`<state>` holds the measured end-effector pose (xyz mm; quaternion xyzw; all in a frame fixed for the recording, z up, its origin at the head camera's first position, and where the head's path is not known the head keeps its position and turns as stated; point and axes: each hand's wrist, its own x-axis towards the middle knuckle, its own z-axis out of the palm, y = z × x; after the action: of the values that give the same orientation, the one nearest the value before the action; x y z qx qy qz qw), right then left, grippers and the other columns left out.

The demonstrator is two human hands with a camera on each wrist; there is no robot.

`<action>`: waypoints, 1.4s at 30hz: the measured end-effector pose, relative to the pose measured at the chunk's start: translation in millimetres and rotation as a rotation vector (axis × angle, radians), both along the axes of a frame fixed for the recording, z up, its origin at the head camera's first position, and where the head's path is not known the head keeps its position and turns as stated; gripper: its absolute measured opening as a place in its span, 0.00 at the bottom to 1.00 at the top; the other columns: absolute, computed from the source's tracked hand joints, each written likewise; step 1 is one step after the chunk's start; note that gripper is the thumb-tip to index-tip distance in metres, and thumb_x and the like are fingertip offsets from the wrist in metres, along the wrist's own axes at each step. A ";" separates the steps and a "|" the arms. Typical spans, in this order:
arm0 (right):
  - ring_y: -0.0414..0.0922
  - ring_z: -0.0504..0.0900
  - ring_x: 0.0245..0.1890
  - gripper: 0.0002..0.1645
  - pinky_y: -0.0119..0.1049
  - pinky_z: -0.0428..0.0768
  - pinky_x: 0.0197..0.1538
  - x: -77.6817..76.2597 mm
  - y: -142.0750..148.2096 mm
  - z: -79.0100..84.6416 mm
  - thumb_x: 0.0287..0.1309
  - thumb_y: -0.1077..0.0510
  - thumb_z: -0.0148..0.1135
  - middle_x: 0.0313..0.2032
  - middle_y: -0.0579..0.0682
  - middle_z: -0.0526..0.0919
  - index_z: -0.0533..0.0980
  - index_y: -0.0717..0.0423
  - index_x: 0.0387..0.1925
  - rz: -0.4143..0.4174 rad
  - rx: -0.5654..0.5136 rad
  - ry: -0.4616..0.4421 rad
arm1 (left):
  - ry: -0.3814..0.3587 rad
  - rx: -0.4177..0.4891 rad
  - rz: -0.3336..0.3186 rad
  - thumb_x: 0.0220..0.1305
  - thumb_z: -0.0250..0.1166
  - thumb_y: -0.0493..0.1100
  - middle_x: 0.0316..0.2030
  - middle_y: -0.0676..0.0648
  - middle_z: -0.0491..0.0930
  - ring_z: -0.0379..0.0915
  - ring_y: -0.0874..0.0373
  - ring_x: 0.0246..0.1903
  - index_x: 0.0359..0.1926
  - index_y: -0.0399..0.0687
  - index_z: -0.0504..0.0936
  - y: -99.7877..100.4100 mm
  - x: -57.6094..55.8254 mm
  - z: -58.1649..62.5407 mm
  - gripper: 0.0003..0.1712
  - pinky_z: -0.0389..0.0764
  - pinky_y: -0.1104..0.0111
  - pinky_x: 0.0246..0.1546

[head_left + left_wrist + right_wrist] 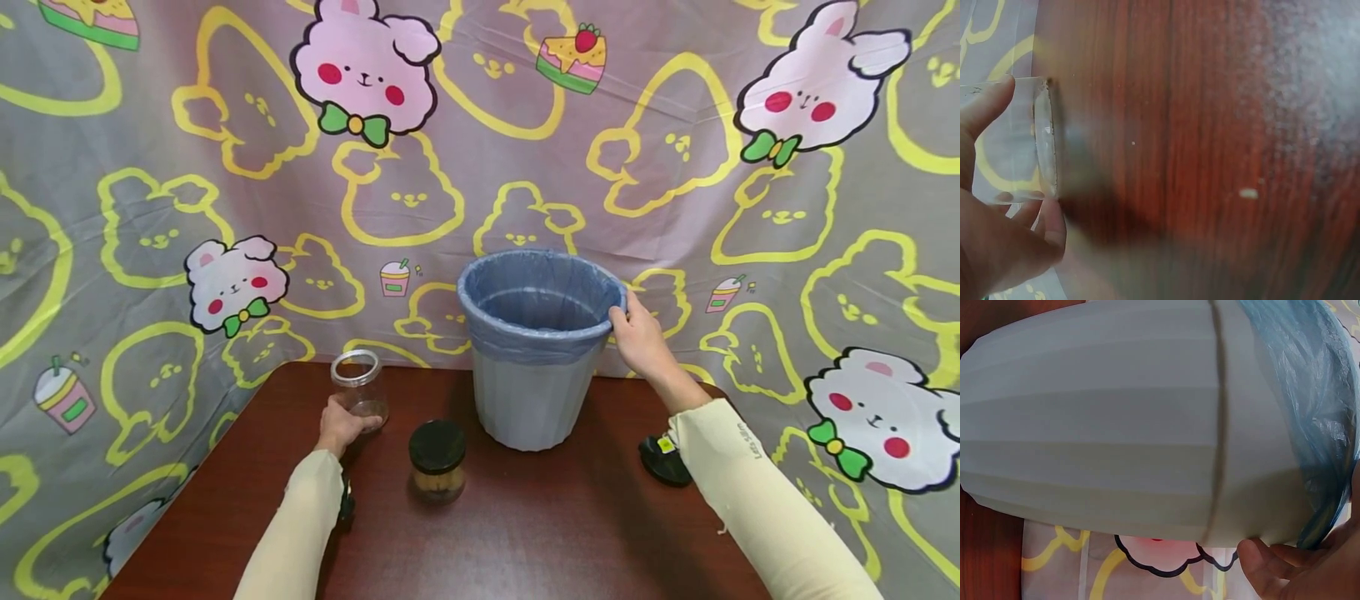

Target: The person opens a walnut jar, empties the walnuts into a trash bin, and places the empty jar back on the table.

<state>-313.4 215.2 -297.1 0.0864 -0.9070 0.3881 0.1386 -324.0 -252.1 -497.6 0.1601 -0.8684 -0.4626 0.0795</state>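
By the left hand (347, 427), a clear, open-topped cylindrical jar (358, 387) is gripped low on its wall, the thumb set on one side and the curled fingers on the other; by such a hold its mouth is left uncovered. The jar is held nearly upright by the far left corner of the bench (525, 517); whether its base is touching the surface cannot be told. By the right hand (641, 333), the right side of the rim of a tall, pale grey, ribbed bin (531, 400) is grasped, and a thin blue plastic liner (540, 347) folded over that rim is caught in the grip, probably so that bin and liner are steadied together. The bin is stood towards the far edge, right of the middle, its mouth turned up.

Between jar and bin, nearer the front edge, a squat clear jar with a black lid and tan contents (438, 463) is set down, touched by neither hand. Towards the right edge, a black rounded object with a yellow-green patch (663, 461) is partly hidden by the cream right sleeve (757, 492); what it is cannot be told.

The bench is surfaced in glossy, red-brown wood grain, marked by a pale fleck (1248, 193). Behind it, a grey-pink fabric (525, 167) is hung, printed with yellow outlines and white, green-bowed rabbit heads
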 end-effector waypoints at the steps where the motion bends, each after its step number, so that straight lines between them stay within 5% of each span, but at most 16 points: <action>1: 0.59 0.49 0.69 0.37 0.56 0.52 0.65 0.1 -0.4 -0.3 0.70 0.47 0.33 0.70 0.63 0.51 0.41 0.61 0.73 0.000 0.000 -0.004 | -0.007 -0.008 0.002 0.41 0.78 0.43 0.56 0.27 0.65 0.57 0.32 0.58 0.61 0.29 0.57 -0.5 0.9 0.0 0.51 0.58 0.47 0.60; 20: 0.59 0.51 0.68 0.38 0.55 0.53 0.65 0.0 -6.4 -2.5 0.70 0.46 0.32 0.69 0.64 0.53 0.42 0.61 0.73 0.016 -0.009 -0.012 | -0.091 0.034 0.019 0.43 0.77 0.45 0.60 0.26 0.57 0.49 0.28 0.59 0.66 0.34 0.50 -7.4 12.6 2.3 0.57 0.55 0.41 0.58; 24: 0.61 0.57 0.66 0.39 0.56 0.57 0.64 0.4 -3.2 -0.7 0.69 0.44 0.34 0.66 0.67 0.59 0.43 0.60 0.73 0.001 -0.032 -0.043 | -0.096 0.029 -0.034 0.44 0.76 0.44 0.60 0.26 0.57 0.51 0.31 0.60 0.66 0.32 0.48 -10.2 10.8 6.2 0.57 0.57 0.43 0.59; 31: 0.62 0.56 0.66 0.44 0.56 0.57 0.64 4.3 3.8 1.9 0.68 0.37 0.33 0.68 0.67 0.54 0.37 0.57 0.73 0.010 -0.070 -0.096 | -0.173 -0.051 -0.152 0.47 0.73 0.46 0.61 0.22 0.55 0.53 0.31 0.61 0.65 0.24 0.47 -11.6 13.2 17.5 0.57 0.58 0.46 0.60; 36: 0.63 0.63 0.62 0.44 0.56 0.64 0.60 6.2 5.2 -1.0 0.69 0.37 0.32 0.67 0.68 0.54 0.36 0.58 0.73 0.049 -0.110 -0.074 | -0.224 -0.136 -0.232 0.50 0.71 0.46 0.55 0.24 0.65 0.64 0.32 0.54 0.59 0.21 0.60 -9.1 24.2 24.4 0.45 0.64 0.45 0.56; 42: 0.65 0.65 0.60 0.45 0.57 0.66 0.58 17.8 6.8 -6.0 0.70 0.38 0.33 0.67 0.70 0.54 0.33 0.62 0.72 0.070 -0.104 -0.074 | -0.194 -0.286 -0.312 0.50 0.71 0.47 0.48 0.27 0.74 0.71 0.34 0.48 0.52 0.23 0.72 -5.2 40.7 30.2 0.36 0.70 0.47 0.50</action>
<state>-295.6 222.0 -303.1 0.0963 -0.8866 0.4422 0.0956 -283.3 -257.3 -467.4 0.0546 -0.9428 -0.3241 -0.0550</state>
